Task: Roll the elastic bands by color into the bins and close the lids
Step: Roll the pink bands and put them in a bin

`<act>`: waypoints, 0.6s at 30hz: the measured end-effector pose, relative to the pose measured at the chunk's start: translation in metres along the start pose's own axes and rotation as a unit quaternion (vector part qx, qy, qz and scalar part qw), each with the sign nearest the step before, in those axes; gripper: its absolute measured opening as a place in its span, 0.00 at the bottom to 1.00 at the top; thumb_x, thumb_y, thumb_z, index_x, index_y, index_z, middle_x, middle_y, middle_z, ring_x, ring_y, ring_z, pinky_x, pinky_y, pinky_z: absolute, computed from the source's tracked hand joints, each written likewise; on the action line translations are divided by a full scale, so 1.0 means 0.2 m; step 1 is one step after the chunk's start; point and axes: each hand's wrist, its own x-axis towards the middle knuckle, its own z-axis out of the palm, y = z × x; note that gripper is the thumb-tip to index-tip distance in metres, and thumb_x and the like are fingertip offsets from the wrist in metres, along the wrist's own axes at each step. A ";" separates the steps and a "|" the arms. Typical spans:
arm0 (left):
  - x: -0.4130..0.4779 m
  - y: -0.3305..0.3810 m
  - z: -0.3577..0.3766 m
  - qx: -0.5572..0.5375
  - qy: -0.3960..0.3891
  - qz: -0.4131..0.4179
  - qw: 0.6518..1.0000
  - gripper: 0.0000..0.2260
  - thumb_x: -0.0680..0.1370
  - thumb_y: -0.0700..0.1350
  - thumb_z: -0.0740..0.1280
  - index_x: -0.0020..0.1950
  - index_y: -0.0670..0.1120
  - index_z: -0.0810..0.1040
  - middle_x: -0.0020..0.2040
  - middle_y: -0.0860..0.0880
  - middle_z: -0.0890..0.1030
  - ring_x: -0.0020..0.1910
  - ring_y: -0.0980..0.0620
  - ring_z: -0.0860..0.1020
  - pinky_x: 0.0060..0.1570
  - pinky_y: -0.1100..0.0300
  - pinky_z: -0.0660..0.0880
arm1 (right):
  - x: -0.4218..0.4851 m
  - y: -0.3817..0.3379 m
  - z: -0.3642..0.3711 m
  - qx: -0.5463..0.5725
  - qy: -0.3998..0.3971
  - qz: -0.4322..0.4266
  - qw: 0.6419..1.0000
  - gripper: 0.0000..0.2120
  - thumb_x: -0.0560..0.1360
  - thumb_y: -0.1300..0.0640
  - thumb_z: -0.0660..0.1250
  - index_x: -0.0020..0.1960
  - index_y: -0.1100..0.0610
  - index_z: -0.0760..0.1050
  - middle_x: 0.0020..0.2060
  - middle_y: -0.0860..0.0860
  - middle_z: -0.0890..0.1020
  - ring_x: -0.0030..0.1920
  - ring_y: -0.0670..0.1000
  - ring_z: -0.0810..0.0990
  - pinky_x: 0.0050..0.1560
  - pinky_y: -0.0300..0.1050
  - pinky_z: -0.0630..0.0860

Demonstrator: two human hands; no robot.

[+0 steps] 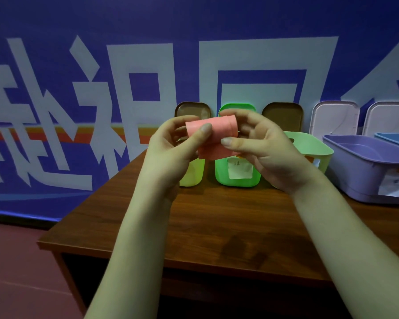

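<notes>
A pink elastic band (217, 132), partly rolled into a tube with a loose flap hanging below, is held in the air above the bins. My left hand (171, 148) pinches its left end with the thumb on the front. My right hand (260, 143) grips the right end, fingers over the top and thumb underneath. Behind the hands stand a yellow bin (192, 173), a bright green bin (237, 174) with a white label, and a pale green bin (313, 146). A purple bin (364, 164) and a blue bin (396, 138) stand open at the right.
Open lids lean against the blue wall: two brown ones (192, 110) (283, 115), a green one (236, 108) and two whitish ones (334, 118) (389, 118). The wooden table (217, 222) ends at a left edge, with reddish floor (16, 261) beyond.
</notes>
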 end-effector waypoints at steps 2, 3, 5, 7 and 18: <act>-0.01 0.01 0.00 -0.013 0.003 0.013 1.000 0.20 0.66 0.49 0.74 0.56 0.49 0.77 0.56 0.44 0.80 0.56 0.45 0.80 0.49 0.54 0.81 | -0.01 -0.01 0.01 -0.001 -0.016 0.007 1.000 0.18 0.74 0.72 0.64 0.62 0.59 0.72 0.53 0.56 0.80 0.55 0.53 0.81 0.54 0.44 0.80; -0.01 0.01 -0.01 -0.017 0.003 0.019 1.000 0.21 0.65 0.49 0.74 0.56 0.49 0.77 0.56 0.45 0.79 0.56 0.45 0.80 0.49 0.54 0.80 | -0.01 -0.01 0.01 -0.006 -0.022 0.012 1.000 0.18 0.75 0.71 0.63 0.62 0.59 0.72 0.55 0.57 0.80 0.56 0.54 0.81 0.55 0.45 0.80; -0.02 0.02 -0.01 -0.016 0.002 0.031 0.999 0.23 0.64 0.48 0.74 0.58 0.48 0.77 0.56 0.46 0.80 0.55 0.47 0.80 0.51 0.56 0.80 | -0.01 -0.01 0.01 -0.002 -0.027 0.027 0.999 0.19 0.75 0.71 0.62 0.65 0.61 0.70 0.58 0.60 0.79 0.57 0.56 0.81 0.55 0.48 0.80; -0.02 0.03 -0.01 -0.014 -0.001 0.039 0.999 0.22 0.65 0.45 0.74 0.58 0.48 0.76 0.55 0.47 0.80 0.55 0.49 0.80 0.51 0.57 0.80 | -0.01 -0.02 0.01 0.021 -0.038 0.041 0.998 0.20 0.75 0.69 0.63 0.66 0.61 0.70 0.56 0.58 0.80 0.55 0.55 0.82 0.52 0.47 0.81; -0.09 0.06 -0.01 -0.050 -0.044 0.011 0.998 0.23 0.68 0.29 0.71 0.60 0.46 0.75 0.60 0.43 0.78 0.56 0.46 0.79 0.45 0.62 0.79 | -0.06 -0.05 0.03 0.096 0.011 0.041 0.994 0.14 0.72 0.66 0.66 0.58 0.66 0.74 0.48 0.54 0.82 0.47 0.50 0.84 0.47 0.41 0.81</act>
